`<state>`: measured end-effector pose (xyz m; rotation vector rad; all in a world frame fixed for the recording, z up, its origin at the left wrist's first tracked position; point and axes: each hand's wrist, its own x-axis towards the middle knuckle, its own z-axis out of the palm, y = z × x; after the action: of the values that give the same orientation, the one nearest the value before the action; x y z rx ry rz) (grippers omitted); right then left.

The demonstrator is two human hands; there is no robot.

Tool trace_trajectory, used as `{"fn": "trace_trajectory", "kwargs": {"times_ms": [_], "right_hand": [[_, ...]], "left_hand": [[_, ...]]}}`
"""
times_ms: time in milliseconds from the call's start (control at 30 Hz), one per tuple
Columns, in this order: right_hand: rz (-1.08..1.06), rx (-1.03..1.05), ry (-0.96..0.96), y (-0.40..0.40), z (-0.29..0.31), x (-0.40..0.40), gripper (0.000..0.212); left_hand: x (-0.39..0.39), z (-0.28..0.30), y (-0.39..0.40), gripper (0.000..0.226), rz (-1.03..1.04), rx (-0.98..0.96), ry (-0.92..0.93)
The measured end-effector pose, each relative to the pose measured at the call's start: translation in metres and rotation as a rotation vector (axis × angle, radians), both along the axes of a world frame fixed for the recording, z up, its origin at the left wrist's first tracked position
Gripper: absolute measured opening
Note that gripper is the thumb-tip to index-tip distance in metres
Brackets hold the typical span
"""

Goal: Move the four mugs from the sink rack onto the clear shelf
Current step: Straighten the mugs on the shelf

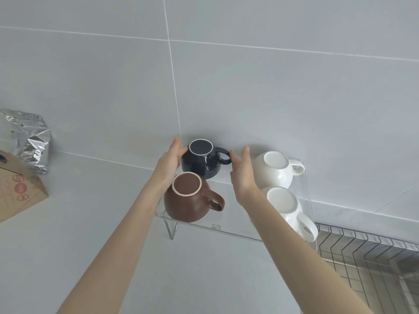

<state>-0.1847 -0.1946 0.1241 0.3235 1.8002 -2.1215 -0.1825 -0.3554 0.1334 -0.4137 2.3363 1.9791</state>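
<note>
Several mugs stand upside down on the clear shelf (229, 232). A black mug (201, 164) is at the back left, a brown mug (188, 200) in front of it. One white mug (274, 171) is at the back right, another white mug (288, 207) at the front right. My left hand (170, 162) touches the black mug's left side with its fingers apart. My right hand (242, 173) is flat beside the black mug's handle, fingers extended, holding nothing.
A wire sink rack (367, 257) lies at the lower right, just past the shelf's end. A crumpled foil bag (29, 139) and a brown cardboard box (18, 191) sit on the counter at the left. A tiled wall rises behind the shelf.
</note>
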Motion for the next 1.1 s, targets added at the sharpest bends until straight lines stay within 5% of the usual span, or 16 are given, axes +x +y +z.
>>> {"fn": "trace_trajectory", "kwargs": {"times_ms": [367, 500, 600, 733, 1100], "right_hand": [[-0.014, 0.027, 0.015, -0.002, 0.007, 0.019, 0.062], [-0.064, -0.013, 0.108, 0.019, 0.028, 0.017, 0.068], [-0.175, 0.065, 0.238, 0.065, 0.046, 0.013, 0.064], [-0.262, 0.242, 0.226, 0.129, 0.041, 0.012, 0.065], [-0.136, 0.287, 0.155, 0.154, 0.001, 0.028, 0.066]], "left_hand": [[-0.004, 0.002, 0.002, 0.062, -0.001, -0.034, 0.005], [0.002, 0.020, 0.031, 0.043, 0.119, -0.239, 0.092], [0.011, 0.029, 0.066, 0.035, 0.075, -0.093, 0.144], [0.010, 0.014, 0.109, 0.061, -0.198, 0.171, -0.010], [0.007, -0.014, 0.140, 0.080, -0.257, 0.103, -0.102]]}}
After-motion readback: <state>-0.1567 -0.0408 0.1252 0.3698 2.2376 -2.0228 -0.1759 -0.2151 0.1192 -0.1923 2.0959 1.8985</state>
